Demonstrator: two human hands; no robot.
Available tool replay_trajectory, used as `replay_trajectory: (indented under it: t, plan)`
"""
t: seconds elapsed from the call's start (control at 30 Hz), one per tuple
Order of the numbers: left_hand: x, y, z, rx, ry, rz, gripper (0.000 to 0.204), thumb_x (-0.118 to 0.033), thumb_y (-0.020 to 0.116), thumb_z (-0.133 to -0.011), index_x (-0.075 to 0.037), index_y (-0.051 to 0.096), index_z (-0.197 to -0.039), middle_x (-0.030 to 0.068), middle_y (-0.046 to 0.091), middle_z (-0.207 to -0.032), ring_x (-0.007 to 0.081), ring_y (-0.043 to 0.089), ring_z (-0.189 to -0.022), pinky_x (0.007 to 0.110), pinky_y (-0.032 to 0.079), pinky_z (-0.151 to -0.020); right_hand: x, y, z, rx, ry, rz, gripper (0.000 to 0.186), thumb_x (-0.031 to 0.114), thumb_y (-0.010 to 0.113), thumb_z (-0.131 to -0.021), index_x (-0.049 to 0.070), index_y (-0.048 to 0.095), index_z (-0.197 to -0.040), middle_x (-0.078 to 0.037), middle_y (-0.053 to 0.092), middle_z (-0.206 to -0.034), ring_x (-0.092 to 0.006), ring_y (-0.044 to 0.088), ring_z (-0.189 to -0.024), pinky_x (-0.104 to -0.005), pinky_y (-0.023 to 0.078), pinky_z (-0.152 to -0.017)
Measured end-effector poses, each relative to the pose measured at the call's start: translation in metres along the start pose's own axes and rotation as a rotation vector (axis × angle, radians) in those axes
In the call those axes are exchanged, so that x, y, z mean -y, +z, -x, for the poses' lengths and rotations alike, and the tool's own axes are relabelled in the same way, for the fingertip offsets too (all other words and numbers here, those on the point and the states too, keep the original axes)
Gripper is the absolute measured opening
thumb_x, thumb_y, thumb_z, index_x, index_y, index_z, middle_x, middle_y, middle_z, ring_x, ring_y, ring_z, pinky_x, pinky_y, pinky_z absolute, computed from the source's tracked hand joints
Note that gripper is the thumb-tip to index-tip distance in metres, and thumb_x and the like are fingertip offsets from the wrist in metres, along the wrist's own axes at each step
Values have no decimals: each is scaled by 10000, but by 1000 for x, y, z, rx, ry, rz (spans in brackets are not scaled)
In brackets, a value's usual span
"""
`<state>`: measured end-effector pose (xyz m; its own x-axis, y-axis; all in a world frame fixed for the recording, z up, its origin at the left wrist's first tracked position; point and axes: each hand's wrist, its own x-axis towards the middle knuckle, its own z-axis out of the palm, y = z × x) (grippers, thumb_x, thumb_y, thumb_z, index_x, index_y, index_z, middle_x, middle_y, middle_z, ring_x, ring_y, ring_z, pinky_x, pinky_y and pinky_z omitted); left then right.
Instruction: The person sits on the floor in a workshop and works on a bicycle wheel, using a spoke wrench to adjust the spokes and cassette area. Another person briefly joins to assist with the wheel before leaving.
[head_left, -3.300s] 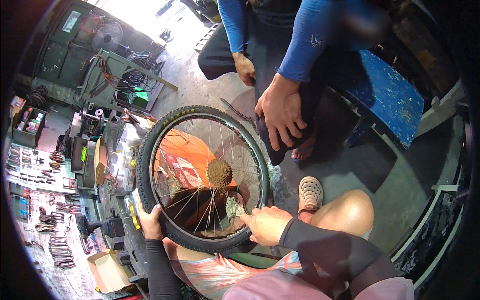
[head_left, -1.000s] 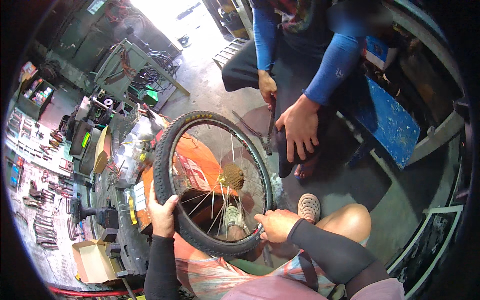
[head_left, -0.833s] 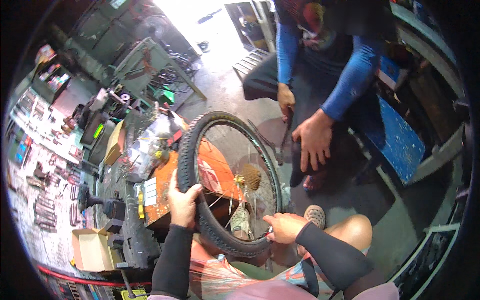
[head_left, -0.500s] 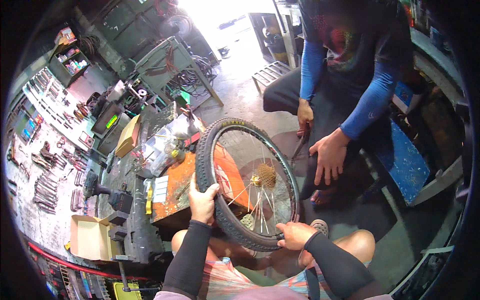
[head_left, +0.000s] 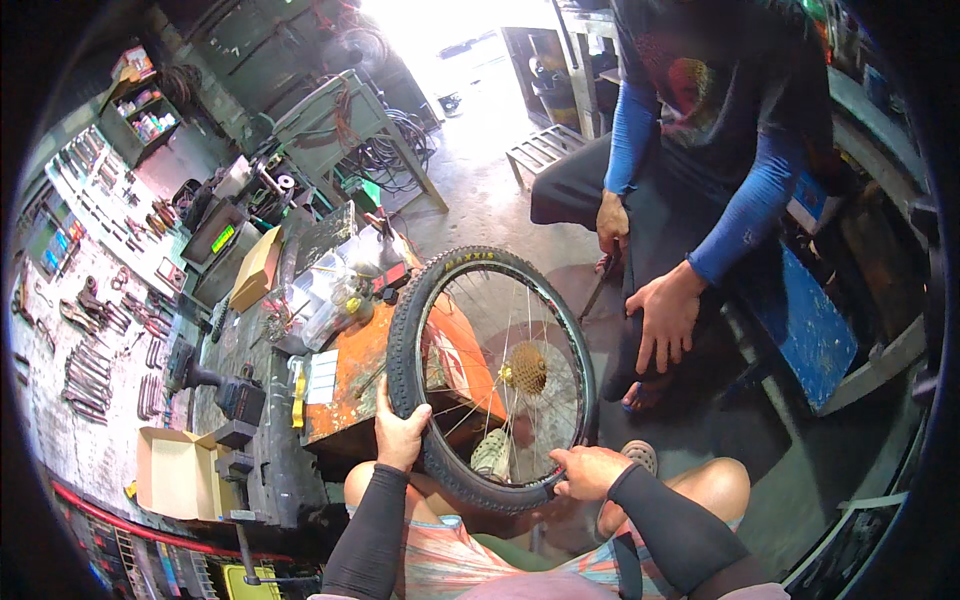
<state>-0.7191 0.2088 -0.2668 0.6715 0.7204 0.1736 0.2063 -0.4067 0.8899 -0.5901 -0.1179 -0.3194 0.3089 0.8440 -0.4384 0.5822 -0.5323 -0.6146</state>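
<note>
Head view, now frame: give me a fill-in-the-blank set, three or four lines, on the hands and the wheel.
1. The left hand and the right hand both grip the black knobby-tyred spoked bicycle wheel by its ____.
2. At the middle of the wheel sits a ____-coloured toothed cassette.
3. Behind the wheel stands a worn workbench whose top is painted ____.
4. The other person's sleeves are ____.

Missing words: tyre; gold; orange; blue

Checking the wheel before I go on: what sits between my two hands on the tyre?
In the head view, between the left hand and right hand runs the knobby tyre's lower arc, with spokes above.
</note>
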Motion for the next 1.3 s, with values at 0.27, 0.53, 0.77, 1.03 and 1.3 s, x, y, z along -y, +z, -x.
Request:
replay_trajectory:
  t: [0.27, 0.53, 0.77, 1.03, 1.3]
  plan:
    - [6, -8, -3, 44, -69, -108, 1116, -289, 897, -840, 4, 244, -1697, 270, 568, -1557, 335, 603, -1395, 409, 446, -1194, 8, -11, 3, 25, 30, 33, 679, 398, 749, -979, 76, 536, -1538, -254, 715, -1305, -426, 703, -1220, -525, 557, -1038]
    - [67, -34, -35, -23, -84, 68, 792, -505, 710, -1049, 53, 486, -1564, 185, 717, -1350, 262, 693, -1208, 389, 522, -1060, -24, 14, -20, 61, 17, 53, 733, 446, 770, -949, 50, 541, -1523, -284, 745, -1231, -468, 701, -1194, -534, 547, -1041]
    - [52, -67, -86, -120, 164, -514, 483, -226, 758, -944, -39, 687, -1383, 190, 753, -1246, 382, 715, -1159, 446, 546, -1059, -24, 11, -19, 91, 46, 83, 741, 473, 688, -1012, 62, 480, -1593, -282, 705, -1354, -431, 655, -1308, -499, 513, -1100]
    - [77, -56, -104, 36, 93, -881, 228, -161, 750, -921, -103, 791, -1138, 190, 744, -1124, 399, 712, -1108, 495, 565, -991, -21, 12, -21, 56, 50, 83, 714, 432, 685, -1000, 77, 483, -1585, -285, 731, -1301, -447, 683, -1256, -517, 536, -1062]
    - [87, -79, -96, 42, 121, -894, 294, -68, 543, -965, -41, 696, -1215, 270, 687, -1195, 466, 664, -1162, 534, 540, -997, -18, 7, -15, 20, 58, 69, 750, 418, 718, -959, 62, 494, -1579, -289, 732, -1287, -438, 707, -1215, -522, 552, -1059]
